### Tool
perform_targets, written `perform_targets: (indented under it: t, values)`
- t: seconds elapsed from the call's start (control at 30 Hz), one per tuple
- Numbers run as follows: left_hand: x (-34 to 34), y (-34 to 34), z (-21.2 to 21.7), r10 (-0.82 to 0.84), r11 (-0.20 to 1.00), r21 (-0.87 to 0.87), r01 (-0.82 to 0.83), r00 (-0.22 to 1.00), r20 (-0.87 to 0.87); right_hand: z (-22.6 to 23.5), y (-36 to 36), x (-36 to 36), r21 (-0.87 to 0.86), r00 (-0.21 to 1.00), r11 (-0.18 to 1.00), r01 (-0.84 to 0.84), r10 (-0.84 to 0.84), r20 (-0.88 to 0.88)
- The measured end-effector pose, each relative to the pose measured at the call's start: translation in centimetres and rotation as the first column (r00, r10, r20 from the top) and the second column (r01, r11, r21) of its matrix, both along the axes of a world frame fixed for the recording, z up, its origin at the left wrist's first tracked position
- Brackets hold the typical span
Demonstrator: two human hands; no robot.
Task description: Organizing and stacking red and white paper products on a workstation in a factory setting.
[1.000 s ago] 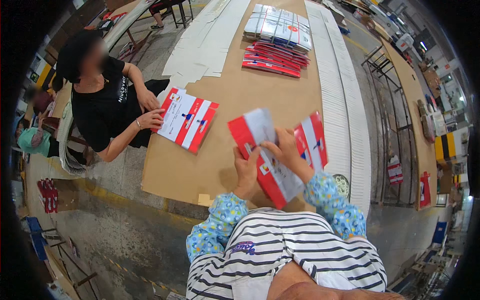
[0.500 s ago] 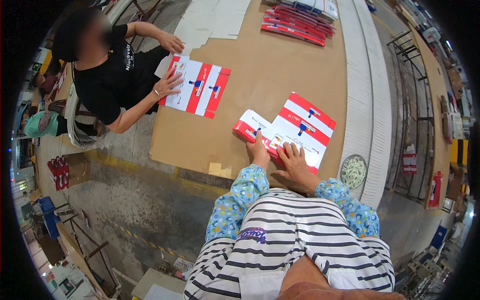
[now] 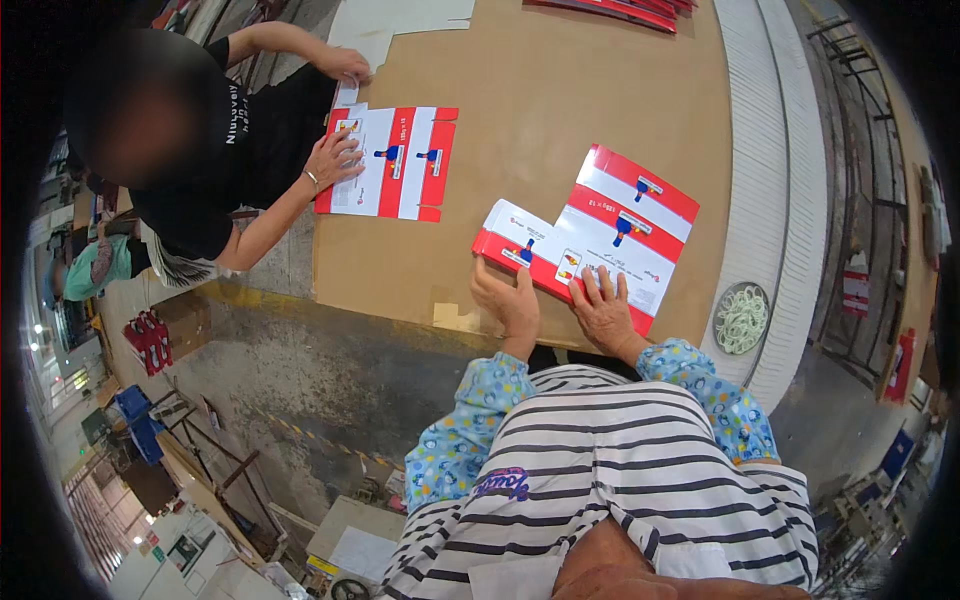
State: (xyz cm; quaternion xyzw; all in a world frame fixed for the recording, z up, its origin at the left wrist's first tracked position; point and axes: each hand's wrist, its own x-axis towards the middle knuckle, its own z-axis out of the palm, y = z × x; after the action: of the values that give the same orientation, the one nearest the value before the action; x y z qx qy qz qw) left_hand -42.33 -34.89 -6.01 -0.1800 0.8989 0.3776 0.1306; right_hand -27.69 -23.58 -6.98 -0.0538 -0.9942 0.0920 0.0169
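Note:
A flat red-and-white printed carton blank (image 3: 600, 235) lies on the brown cardboard-covered table (image 3: 560, 90) right in front of me. My left hand (image 3: 508, 300) presses flat on its near left edge. Beside it, my right hand (image 3: 603, 310) lies spread on the near edge of the same blank. Neither hand grips anything. Both of my forearms wear blue dotted sleeves.
A person in black at the left presses both hands on another red-and-white carton blank (image 3: 392, 162). A stack of red blanks (image 3: 620, 8) lies at the table's far end. A round dish of rubber bands (image 3: 741, 318) sits to my right. White corrugated sheets (image 3: 775, 150) run along the right.
A second ago I held the carton blank up off the table in both hands. It now lies flat on the table with both palms pressing on it.

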Motion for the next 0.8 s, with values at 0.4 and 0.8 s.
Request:
perform_targets:
  t: [0.4, 0.8]
  values:
    - [-5.6, 2.0, -2.0, -0.963, 0.224, -0.556, 0.801, 0.094, -0.252, 3.8, -0.5, -1.3, -0.152, 0.973, 0.988, 0.007, 0.028, 0.227]
    - [-4.2, 1.7, -0.9, -0.988, 0.153, -0.549, 0.822, 0.109, -0.112, 1.5, 0.1, 0.6, -0.098, 0.986, 0.991, -0.091, 0.103, 0.132]
